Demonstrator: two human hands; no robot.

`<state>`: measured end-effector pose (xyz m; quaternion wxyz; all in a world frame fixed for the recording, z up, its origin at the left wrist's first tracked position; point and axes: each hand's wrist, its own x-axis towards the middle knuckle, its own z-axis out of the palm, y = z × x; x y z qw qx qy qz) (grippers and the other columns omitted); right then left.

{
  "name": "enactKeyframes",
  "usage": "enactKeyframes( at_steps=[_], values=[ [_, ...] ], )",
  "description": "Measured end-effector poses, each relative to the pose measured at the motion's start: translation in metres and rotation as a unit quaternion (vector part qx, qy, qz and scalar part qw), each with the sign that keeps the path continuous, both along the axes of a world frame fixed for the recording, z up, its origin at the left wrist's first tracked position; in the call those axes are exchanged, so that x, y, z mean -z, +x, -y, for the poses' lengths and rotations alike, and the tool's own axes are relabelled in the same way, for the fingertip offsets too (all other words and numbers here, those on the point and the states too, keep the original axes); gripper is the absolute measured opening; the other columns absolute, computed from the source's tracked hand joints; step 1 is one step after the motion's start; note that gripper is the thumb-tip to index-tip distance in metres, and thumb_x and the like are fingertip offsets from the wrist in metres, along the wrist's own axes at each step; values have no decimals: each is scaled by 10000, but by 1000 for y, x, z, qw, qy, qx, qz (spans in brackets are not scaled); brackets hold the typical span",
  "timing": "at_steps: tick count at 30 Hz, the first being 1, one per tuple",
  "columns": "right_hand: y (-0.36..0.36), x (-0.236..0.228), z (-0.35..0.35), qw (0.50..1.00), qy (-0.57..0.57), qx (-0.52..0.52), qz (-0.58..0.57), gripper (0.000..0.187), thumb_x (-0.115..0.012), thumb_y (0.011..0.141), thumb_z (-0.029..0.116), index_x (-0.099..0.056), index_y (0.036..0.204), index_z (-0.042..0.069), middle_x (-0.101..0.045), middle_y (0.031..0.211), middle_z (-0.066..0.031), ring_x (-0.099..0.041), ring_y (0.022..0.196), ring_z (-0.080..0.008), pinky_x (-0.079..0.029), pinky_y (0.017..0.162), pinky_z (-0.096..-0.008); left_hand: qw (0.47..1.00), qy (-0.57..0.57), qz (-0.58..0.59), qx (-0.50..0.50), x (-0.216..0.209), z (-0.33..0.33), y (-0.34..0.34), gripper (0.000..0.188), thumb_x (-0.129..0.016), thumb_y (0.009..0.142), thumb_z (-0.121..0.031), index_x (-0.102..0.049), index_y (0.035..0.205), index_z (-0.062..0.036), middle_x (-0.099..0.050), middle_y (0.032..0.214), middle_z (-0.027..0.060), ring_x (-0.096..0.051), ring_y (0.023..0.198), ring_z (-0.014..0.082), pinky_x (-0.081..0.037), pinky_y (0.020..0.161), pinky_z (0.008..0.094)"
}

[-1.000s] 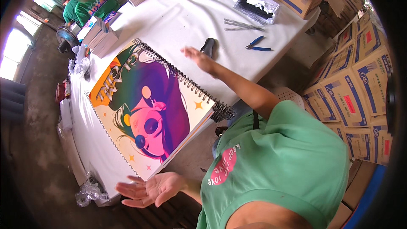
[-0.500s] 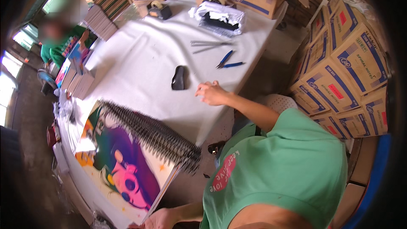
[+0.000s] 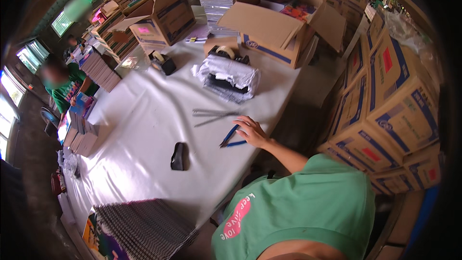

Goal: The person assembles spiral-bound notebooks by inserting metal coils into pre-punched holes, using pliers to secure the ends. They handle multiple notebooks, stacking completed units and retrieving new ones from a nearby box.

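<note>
My right hand reaches over the table with its fingers apart, right at the upper handle of a pair of blue-handled pliers. Whether the fingertips touch the handle I cannot tell. Just beyond lie several thin wire spiral coils. A small black wedge-shaped object rests to the left of the pliers. At the near edge a stack of spiral-bound notebooks shows its dark coils, with a bit of colourful cover below. My left hand is out of the picture.
A torn white plastic pack with dark contents sits farther back, near a tape dispenser. Open cartons stand at the far end. Stacked cartons line the right. A person in green is beside book stacks at left.
My right hand has moved forward to the pliers, its fingers stretching out. The view has tipped up toward the far end, and my left hand has dropped out of it.
</note>
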<state>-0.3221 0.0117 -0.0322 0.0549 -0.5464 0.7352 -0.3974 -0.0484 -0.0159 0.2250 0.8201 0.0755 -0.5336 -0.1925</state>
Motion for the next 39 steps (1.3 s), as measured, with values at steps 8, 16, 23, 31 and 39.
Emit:
enactKeyframes(
  at_steps=[8, 16, 23, 31, 39],
  values=[
    [-102, 62, -83, 943, -154, 295, 21, 377, -557, 866, 79, -497, 1238, 71, -484, 1188, -135, -521, 1006, -275, -446, 860, -356, 993, -2, 50, 104, -12, 13, -85, 483, -500, 896, -441, -439, 1215, -84, -427, 1221, 136, -377, 1230, 310, -353, 990, 450],
    [-61, 160, -237, 840, 326, 318, 296, 334, -633, 778, 247, -630, 1068, 81, -648, 1043, -141, -622, 957, -292, -486, 823, -369, 951, 20, 34, 307, -15, 26, -132, 315, -510, 879, -277, -472, 1089, -45, -411, 1174, 153, -377, 1213, 355, -346, 987, 481],
    [70, 153, -306, 785, 455, 257, 334, 356, -629, 741, 161, -644, 1095, 136, -635, 1073, -146, -582, 1018, -332, -446, 888, -416, 889, -44, 112, 441, 0, 49, -166, 311, -571, 844, -287, -498, 998, -27, -431, 1084, 136, -475, 1009, 319, -417, 846, 432],
    [-12, 56, -266, 900, 332, 237, 156, 337, -644, 760, 113, -641, 1097, 111, -637, 1049, -141, -597, 979, -304, -457, 871, -403, 853, 84, 137, 496, 1, 80, -188, 231, -625, 819, -213, -535, 833, 0, -477, 936, 134, -523, 872, 265, -453, 800, 399],
    [-221, -220, -138, 884, -174, 369, -226, 206, -588, 871, 106, -634, 1067, 64, -577, 1135, -101, -533, 1102, -253, -412, 932, -338, 875, 57, 192, 440, -8, 133, -264, 136, -613, 813, -75, -541, 846, 35, -508, 879, 116, -541, 862, 236, -438, 810, 354]
  ],
)
